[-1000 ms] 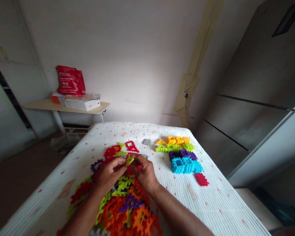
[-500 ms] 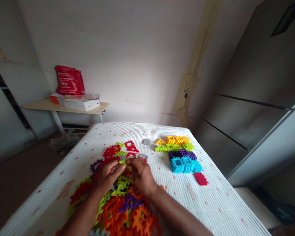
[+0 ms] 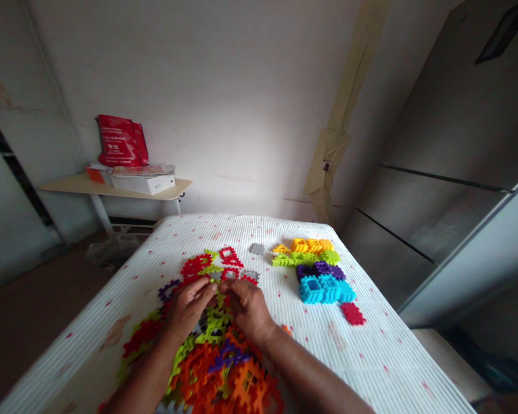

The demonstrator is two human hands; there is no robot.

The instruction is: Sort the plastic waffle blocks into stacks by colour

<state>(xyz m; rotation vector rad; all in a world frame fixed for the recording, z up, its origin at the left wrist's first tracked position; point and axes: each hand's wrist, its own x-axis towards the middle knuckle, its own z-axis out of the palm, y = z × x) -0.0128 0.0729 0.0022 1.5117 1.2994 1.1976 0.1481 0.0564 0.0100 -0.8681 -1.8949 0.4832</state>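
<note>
My left hand (image 3: pixel 189 307) and right hand (image 3: pixel 248 310) curl closed on a small lime-green plastic interlocking block (image 3: pixel 218 298) held between them, above a heap of orange plastic blocks (image 3: pixel 246 385) just below my wrists.

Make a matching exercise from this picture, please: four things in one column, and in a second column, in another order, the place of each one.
Things:
1. red bag
2. cyan plastic blocks
3. single red plastic piece
4. left hand

Places:
A. Over the heap of coloured plastic pieces, beside the right hand
B. On the small table by the wall
C. Grouped against the purple plastic blocks
D. Lying apart on the white ribbed cover

Right pairs: 1-B, 2-C, 3-D, 4-A
</note>
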